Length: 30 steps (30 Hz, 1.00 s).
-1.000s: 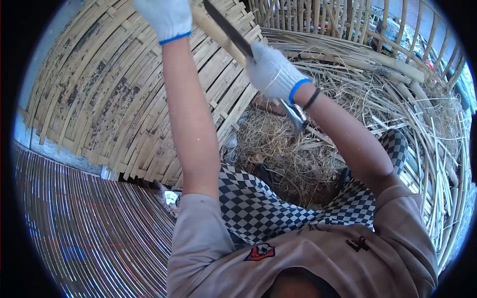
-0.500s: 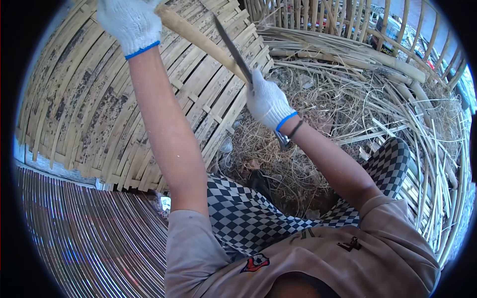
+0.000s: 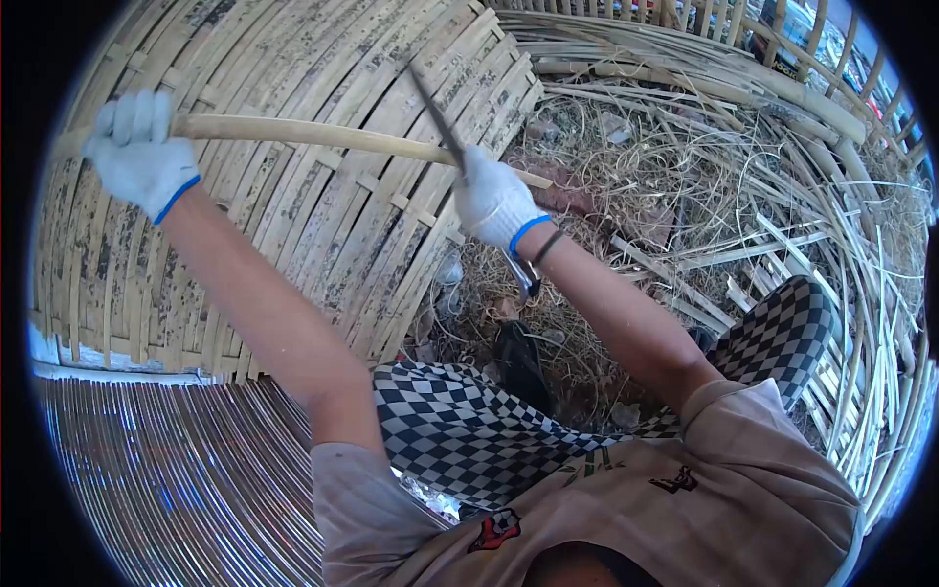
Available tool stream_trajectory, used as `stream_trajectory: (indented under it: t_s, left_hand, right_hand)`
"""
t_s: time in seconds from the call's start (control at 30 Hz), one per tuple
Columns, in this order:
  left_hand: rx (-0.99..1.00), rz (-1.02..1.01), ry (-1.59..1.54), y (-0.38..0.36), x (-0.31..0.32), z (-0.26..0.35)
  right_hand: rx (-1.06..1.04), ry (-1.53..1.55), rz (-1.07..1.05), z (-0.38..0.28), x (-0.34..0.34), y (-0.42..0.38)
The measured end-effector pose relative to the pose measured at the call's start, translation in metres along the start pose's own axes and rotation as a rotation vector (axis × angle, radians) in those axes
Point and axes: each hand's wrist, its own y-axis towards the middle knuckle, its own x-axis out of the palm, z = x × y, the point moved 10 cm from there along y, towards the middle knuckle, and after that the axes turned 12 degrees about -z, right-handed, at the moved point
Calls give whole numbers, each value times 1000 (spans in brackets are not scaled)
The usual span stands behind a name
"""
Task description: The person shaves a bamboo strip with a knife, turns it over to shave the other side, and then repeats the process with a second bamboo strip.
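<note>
A long pale bamboo strip [image 3: 323,133] runs across the upper left of the view. Near its left end, my left hand [image 3: 145,152], in a white glove with blue trim, has its fingers wrapped round it. My right hand [image 3: 494,199], gloved alike, is closed on a knife, whose dark blade [image 3: 435,112] points up and to the left across the strip. The strip's right end shows just past my right hand. Part of the knife's lower end hangs below that hand.
Woven bamboo panels [image 3: 293,210] lie under the strip. Shavings [image 3: 626,196] cover the ground at the right, beside bundled bamboo strips and poles [image 3: 675,78]. A slatted fence [image 3: 817,39] stands behind. Thin rods [image 3: 186,470] lie at the lower left.
My left hand has moved left and down, swinging the strip closer to level. My right hand has shifted slightly left and down with the knife. More of the strip shows.
</note>
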Motion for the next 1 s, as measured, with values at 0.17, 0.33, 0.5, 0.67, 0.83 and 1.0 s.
stream_trajectory:
  t_s: [0.17,0.33,0.5,0.67,0.83,1.0]
  left_hand:
    - [-87,-461,-421,26,-21,-20]
    - [-173,-432,-547,31,-46,-35]
    - [-40,-249,-226,24,-44,-16]
    - [-103,-375,-378,43,-59,-32]
    - [-80,-415,-369,48,-56,-27]
    - [-101,-430,-416,50,-57,-31]
  right_hand:
    - [56,-58,37,46,22,-2]
    - [114,-105,-146,23,5,1]
    - [157,-72,-22,110,37,1]
    - [97,-186,-60,90,19,-10]
    - [351,-86,-126,200,53,-4]
    - [146,-163,-96,136,26,-15]
